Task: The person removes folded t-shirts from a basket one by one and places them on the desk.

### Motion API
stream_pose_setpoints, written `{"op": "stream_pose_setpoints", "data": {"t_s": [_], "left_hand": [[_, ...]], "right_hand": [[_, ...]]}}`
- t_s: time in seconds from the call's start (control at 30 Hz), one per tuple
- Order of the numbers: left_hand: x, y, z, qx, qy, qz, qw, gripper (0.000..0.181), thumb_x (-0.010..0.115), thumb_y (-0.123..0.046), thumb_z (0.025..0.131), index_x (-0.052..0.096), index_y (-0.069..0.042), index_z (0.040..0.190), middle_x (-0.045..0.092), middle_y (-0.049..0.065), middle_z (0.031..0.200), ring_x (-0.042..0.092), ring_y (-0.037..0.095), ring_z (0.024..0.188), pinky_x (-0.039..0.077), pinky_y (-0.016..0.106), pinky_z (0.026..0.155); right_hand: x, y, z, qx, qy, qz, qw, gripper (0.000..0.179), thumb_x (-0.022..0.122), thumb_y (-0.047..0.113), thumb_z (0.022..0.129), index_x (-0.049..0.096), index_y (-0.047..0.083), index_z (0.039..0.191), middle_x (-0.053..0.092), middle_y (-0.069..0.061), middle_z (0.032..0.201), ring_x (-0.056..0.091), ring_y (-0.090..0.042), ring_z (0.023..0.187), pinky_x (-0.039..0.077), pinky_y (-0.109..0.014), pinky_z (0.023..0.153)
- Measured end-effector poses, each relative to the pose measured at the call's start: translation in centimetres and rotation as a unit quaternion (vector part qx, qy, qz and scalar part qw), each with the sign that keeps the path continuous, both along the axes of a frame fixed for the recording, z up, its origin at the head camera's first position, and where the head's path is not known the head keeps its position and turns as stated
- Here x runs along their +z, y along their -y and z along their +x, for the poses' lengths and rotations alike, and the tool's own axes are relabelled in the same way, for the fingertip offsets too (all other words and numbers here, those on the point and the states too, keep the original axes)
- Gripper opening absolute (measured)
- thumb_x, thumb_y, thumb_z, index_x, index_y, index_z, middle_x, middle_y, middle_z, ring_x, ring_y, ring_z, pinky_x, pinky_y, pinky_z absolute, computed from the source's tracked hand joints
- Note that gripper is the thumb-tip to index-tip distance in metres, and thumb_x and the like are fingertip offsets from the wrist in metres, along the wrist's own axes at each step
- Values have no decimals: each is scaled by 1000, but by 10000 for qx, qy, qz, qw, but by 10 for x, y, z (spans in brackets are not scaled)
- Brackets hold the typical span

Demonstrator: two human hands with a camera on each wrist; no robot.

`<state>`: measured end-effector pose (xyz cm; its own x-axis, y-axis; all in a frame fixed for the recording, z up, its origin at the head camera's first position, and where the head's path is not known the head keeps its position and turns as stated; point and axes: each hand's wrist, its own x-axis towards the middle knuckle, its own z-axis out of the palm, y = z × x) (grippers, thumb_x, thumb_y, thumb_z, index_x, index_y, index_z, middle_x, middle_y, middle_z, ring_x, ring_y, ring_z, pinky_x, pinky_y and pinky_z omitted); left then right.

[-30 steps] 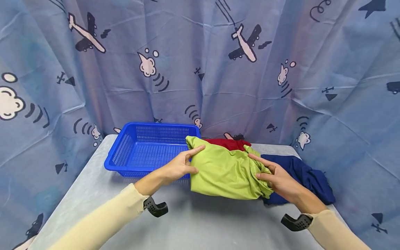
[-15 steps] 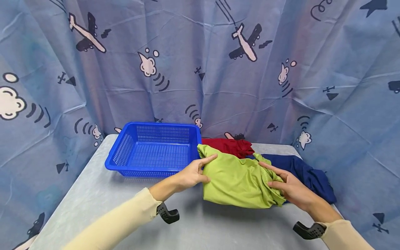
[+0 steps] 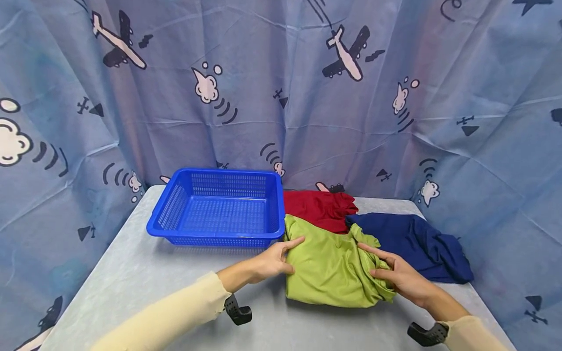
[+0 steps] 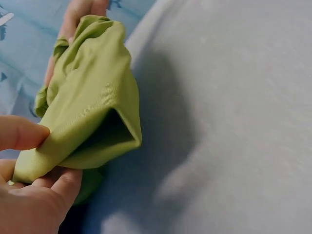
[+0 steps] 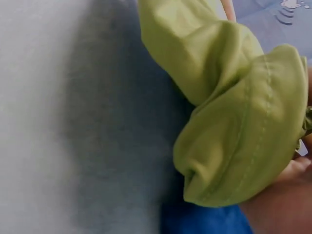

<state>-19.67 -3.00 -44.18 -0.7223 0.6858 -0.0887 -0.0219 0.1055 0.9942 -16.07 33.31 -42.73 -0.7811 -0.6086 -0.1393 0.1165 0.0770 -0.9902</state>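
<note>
A folded lime-green garment (image 3: 329,268) is held between both hands, just above the table; its shadow shows beneath it in the left wrist view. My left hand (image 3: 268,263) pinches its left edge, thumb on one side and fingers on the other, beside an open fold of the cloth (image 4: 92,97). At the bunched right end, my right hand (image 3: 406,278) grips the cloth with thumb and fingers. In the right wrist view a stitched hem (image 5: 248,131) hides most of that hand.
A blue plastic basket (image 3: 215,239) stands at the back left, with nothing in it. Behind the green garment lie a red cloth (image 3: 320,207) and, to the right, a navy cloth (image 3: 417,243). A patterned curtain (image 3: 246,87) surrounds the pale table (image 3: 175,282).
Both hands have carried the green garment rightward and then lower, toward the table's front. More of the red and navy cloths now shows behind it.
</note>
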Motion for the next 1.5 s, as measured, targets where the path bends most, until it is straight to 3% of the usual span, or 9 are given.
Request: {"op": "stream_pose_setpoints", "data": {"t_s": [0.07, 0.2, 0.27, 0.4, 0.53, 0.73, 0.87, 1.13, 1.5], "left_hand": [[-4, 4, 3, 15, 128, -52, 9999, 92, 56, 17, 80, 23, -10, 162, 45, -9, 70, 35, 2, 52, 44, 16, 69], [-13, 11, 6, 114, 276, -70, 9995, 93, 57, 16, 78, 23, -9, 162, 60, 4, 109, 36, 3, 55, 40, 17, 63], [-18, 14, 7, 155, 288, -169, 9993, 94, 57, 16, 77, 24, -8, 161, 62, 8, 106, 37, 4, 57, 40, 18, 61], [-27, 19, 10, 84, 370, -296, 9988, 94, 59, 14, 76, 23, -5, 161, 60, 16, 127, 57, 7, 84, 49, 19, 77], [-32, 22, 11, 36, 413, -373, 9984, 94, 61, 12, 78, 22, -5, 161, 55, 19, 137, 60, 12, 100, 50, 20, 86], [-34, 26, 9, -15, 106, -697, 9975, 92, 62, 13, 80, 23, -7, 161, 67, 11, 93, 59, 8, 73, 47, 19, 69], [-36, 26, 9, -226, -231, -969, 9948, 90, 62, 14, 81, 22, -2, 161, 54, 1, 63, 45, 4, 54, 39, 18, 56], [-38, 25, 6, -207, -619, -1319, 9891, 89, 64, 14, 82, 25, -4, 160, 33, -9, 53, 36, 3, 46, 36, 17, 48], [-42, 24, 6, -148, -551, -1207, 9910, 90, 64, 14, 82, 25, -5, 160, 37, -7, 53, 39, 3, 47, 37, 18, 50]], "right_hand": [[-6, 2, 1, -79, -24, 160, 9998, 69, 49, 4, 104, 16, 13, 163, 41, 23, 149, 57, -1, 126, 55, -26, 97], [-16, 6, 5, -315, -143, 744, 9966, 71, 55, 9, 102, 18, 9, 163, 27, 5, 161, 52, 8, 127, 52, -21, 98], [-19, 7, 8, -418, -262, 1194, 9916, 72, 58, 14, 101, 20, 9, 162, 19, -7, 166, 46, 10, 129, 50, -20, 99], [-26, 11, 12, -564, -483, 1952, 9780, 72, 62, 22, 99, 27, 10, 161, 14, -18, 169, 20, -19, 153, 34, -49, 118], [-33, 12, 13, -574, -410, 2076, 9757, 73, 64, 23, 99, 28, 11, 161, 15, -17, 169, -4, -47, 153, 16, -74, 115], [-44, 5, 9, -431, -268, 2052, 9774, 72, 62, 22, 99, 27, 10, 161, 13, -19, 169, -7, -49, 152, 13, -77, 114], [-50, -1, 8, -249, -166, 2097, 9773, 69, 60, 22, 101, 27, 8, 161, 12, -23, 168, -6, -52, 150, 18, -76, 112], [-51, -1, 0, -16, -475, 2388, 9699, 67, 61, 25, 101, 33, 9, 159, 22, -26, 165, 22, -23, 150, 37, -43, 110], [-47, 2, 3, -179, -262, 2322, 9721, 65, 59, 23, 102, 33, 4, 158, 19, -28, 165, -2, -56, 150, 23, -76, 110]]}}
